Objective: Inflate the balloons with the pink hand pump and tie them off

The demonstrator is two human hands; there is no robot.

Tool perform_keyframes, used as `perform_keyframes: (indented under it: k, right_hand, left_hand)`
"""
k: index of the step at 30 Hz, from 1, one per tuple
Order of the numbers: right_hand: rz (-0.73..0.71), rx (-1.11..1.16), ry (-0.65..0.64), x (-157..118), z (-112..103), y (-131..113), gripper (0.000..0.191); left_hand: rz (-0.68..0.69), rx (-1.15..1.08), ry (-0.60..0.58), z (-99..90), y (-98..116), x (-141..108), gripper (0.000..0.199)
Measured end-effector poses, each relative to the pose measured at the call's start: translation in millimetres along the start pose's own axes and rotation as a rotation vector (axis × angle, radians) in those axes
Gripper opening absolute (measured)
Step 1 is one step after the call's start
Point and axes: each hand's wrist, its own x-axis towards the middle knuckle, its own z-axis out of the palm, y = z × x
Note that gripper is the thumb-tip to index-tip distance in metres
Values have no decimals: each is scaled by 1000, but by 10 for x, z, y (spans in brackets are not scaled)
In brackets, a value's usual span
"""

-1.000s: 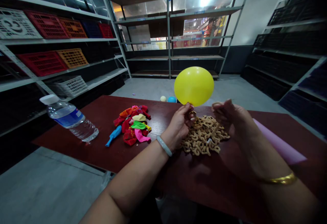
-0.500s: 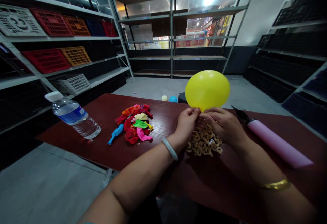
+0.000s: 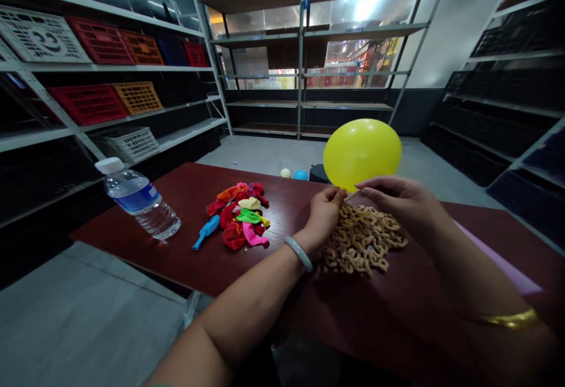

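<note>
Yellow balloon point(image 3: 362, 152) farther right — neck-down, aslant

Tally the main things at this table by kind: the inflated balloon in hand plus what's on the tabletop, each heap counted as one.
Inflated yellow balloon: 1
Water bottle: 1
Heap of deflated balloons: 1
Heap of brown curled pieces: 1
Pink object, partly hidden: 1
Total: 5

Yellow balloon point(image 3: 362, 152), inflated, glossy, apparently neck-down
</note>
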Motion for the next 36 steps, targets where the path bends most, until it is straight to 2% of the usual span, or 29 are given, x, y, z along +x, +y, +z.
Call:
perform_keyframes:
  k: [3, 6, 9, 11, 13, 16, 20, 24, 27, 33, 36]
  right_hand:
    - [-36, 104, -74, 266, 183, -199, 31]
    - [-141, 232, -130, 502, 359, -388, 34]
    - [-139, 212, -100, 544, 386, -449, 34]
    - [-30, 168, -70, 466, 328, -351, 35]
    - [151, 130, -60, 367, 267, -143, 41]
    - [322, 253, -1, 277, 272, 238, 33]
    - [335, 382, -20, 294, 445, 516, 27]
    - [357, 482, -130, 315, 539, 492, 27]
    - [368, 517, -141, 280, 501, 443, 27]
    - [376, 519, 4, 193, 363, 390, 30]
    - [393, 473, 67, 129, 367, 331, 28]
  left_hand:
    - [-15, -98, -33, 4, -4, 9, 26]
    - [-112, -214, -29, 7, 50, -2, 23]
    - [-152, -327, -28, -11, 134, 1, 22]
    - [-156, -387, -15, -27, 191, 11, 23]
    - [-191, -449, -20, -33, 247, 14, 22]
    - [-273, -539, -68, -15, 333, -15, 21]
    - [-396, -669, -183, 9, 437, -78, 22]
    - [-531, -761, -231, -16, 502, -99, 17]
    - [-585, -747, -232, -40, 515, -90, 10]
    - [-550, -626, -257, -87, 478, -11, 12]
    - [-375, -464, -165, -105, 396, 46, 20]
